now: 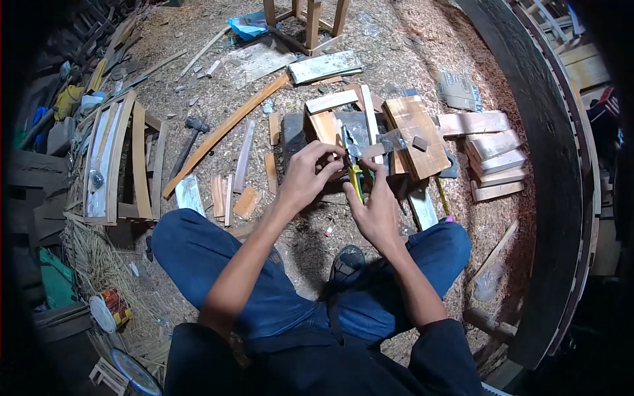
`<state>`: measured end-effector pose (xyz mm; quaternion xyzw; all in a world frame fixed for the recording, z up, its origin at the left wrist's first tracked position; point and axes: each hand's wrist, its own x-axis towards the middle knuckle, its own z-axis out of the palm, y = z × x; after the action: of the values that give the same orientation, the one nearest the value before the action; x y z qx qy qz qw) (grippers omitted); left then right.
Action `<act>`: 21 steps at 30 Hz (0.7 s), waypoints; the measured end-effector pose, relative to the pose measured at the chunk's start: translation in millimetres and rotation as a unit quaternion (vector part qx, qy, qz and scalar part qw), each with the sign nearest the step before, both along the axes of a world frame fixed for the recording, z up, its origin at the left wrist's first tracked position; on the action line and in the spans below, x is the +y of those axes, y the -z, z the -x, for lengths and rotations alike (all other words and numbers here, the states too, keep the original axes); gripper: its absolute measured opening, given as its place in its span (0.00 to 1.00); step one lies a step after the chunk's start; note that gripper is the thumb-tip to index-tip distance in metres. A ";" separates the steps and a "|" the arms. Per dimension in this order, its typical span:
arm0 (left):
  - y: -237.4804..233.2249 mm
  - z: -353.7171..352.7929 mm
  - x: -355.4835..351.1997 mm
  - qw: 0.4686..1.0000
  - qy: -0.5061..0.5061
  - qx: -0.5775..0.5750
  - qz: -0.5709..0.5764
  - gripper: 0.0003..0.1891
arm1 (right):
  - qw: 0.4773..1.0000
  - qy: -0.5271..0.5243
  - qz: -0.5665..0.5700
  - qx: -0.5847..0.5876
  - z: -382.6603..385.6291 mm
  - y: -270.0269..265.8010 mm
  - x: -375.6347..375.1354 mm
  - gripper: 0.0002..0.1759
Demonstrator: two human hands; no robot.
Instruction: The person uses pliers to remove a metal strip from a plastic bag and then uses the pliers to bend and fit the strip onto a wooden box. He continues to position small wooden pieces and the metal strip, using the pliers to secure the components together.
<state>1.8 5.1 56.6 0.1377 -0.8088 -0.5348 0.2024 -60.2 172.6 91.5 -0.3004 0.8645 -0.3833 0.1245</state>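
Note:
My right hand [376, 211] is closed around the yellow-and-green handles of a hand tool [357, 181] that looks like pliers. Its dark metal head points away from me, over a dark block [356, 122]. Close to the tool's left side, my left hand [309, 173] has its thumb and fingers pinched together; whatever is between the fingertips is too small to make out. Just beyond my hands lie wooden pieces: a board [323, 125] on the left, a narrow pale strip [368, 115], and a thick wooden block [416, 135] with a small dark square piece [420, 143] on top.
A hammer [188, 142] and a long curved wooden strip [231, 129] lie left on the shavings-covered ground. Farther left stands a wooden frame [125, 158]. Stacked boards [498, 162] lie right, before a dark curved beam [561, 165]. Stool legs [313, 26] stand ahead.

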 end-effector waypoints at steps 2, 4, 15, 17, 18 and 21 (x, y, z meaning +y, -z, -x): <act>2.9 1.0 -4.3 1.000 0.006 0.002 0.003 0.08 | 1.000 -0.005 -0.008 0.001 -1.4 -1.4 -0.7 0.30; 4.3 1.5 -7.4 0.998 0.021 -0.028 -0.047 0.07 | 0.999 -0.008 -0.032 0.015 -1.0 -1.3 0.0 0.30; 4.0 2.1 -10.5 0.995 0.018 -0.064 -0.068 0.07 | 0.998 -0.017 -0.057 0.016 -0.2 0.5 -1.4 0.29; 6.9 1.9 -10.2 0.995 0.005 -0.059 -0.076 0.07 | 0.999 -0.022 -0.042 0.026 -1.1 0.0 -1.0 0.29; 8.7 1.3 -10.1 0.995 0.009 -0.057 -0.076 0.06 | 0.999 -0.027 -0.027 0.034 -2.5 -0.2 -0.7 0.29; 12.1 1.0 -10.5 0.994 0.007 -0.066 -0.092 0.05 | 0.997 -0.037 0.051 0.054 -11.2 -4.0 -3.0 0.29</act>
<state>0.9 -5.5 44.5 0.1851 -0.7686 -0.5980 0.1319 -49.0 169.6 95.5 -0.3583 0.8375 -0.4056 0.0761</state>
